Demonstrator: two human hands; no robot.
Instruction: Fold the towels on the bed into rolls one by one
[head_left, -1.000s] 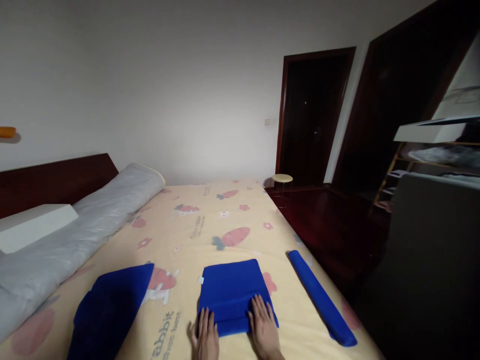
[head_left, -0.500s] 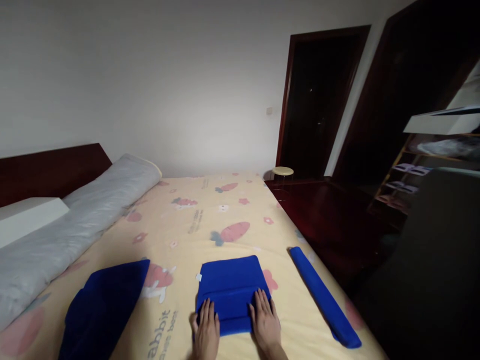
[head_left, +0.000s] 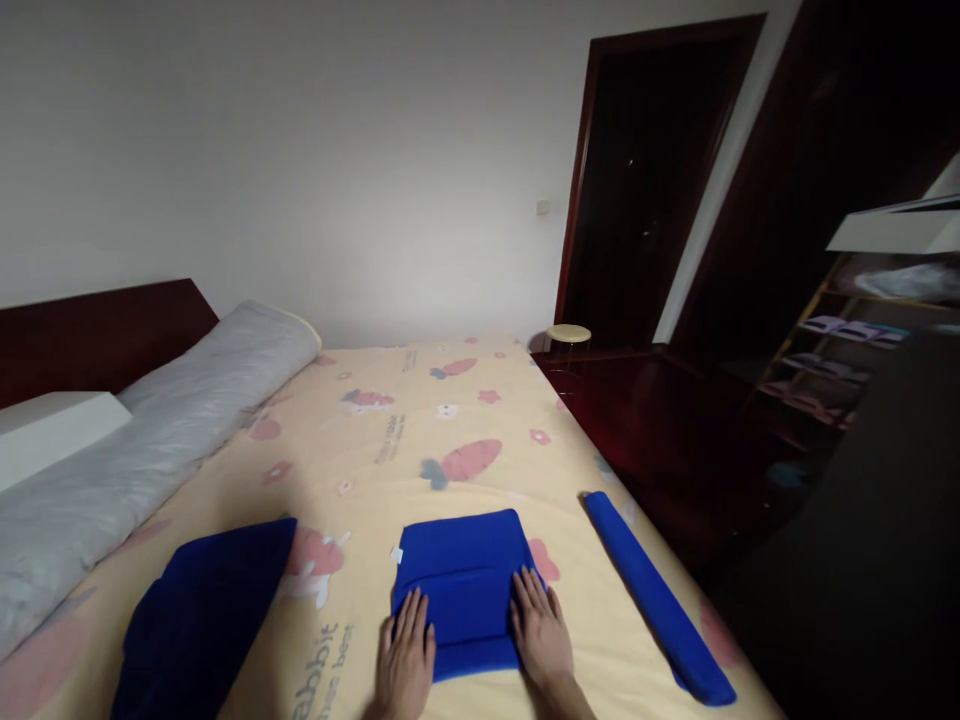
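Note:
A folded blue cloth [head_left: 469,595] with a small white tag lies flat on the bed in front of me, creased across its middle and near its front edge. On its left edge rests my left hand [head_left: 406,640], palm down with fingers stretched out. My right hand [head_left: 541,625] lies flat over the opposite edge, fingers extended and slightly spread. A rolled or narrowly folded blue cloth [head_left: 656,598] lies to the right along the bed's side. Off to the left is another blue cloth [head_left: 202,610], dark and pointed at its far corner.
The bed [head_left: 390,470] has a yellow sheet printed with carrots and rabbits. Along its left side lie a long grey pillow [head_left: 180,400] and a white box [head_left: 56,430]. Beyond the bed stand a round stool [head_left: 568,333], a dark door [head_left: 652,190] and a shelf rack [head_left: 832,330] with shoes.
My right hand has shifted slightly right, further onto the folded cloth's right edge. My left hand has moved slightly left and nearer to me. The view has tilted a little.

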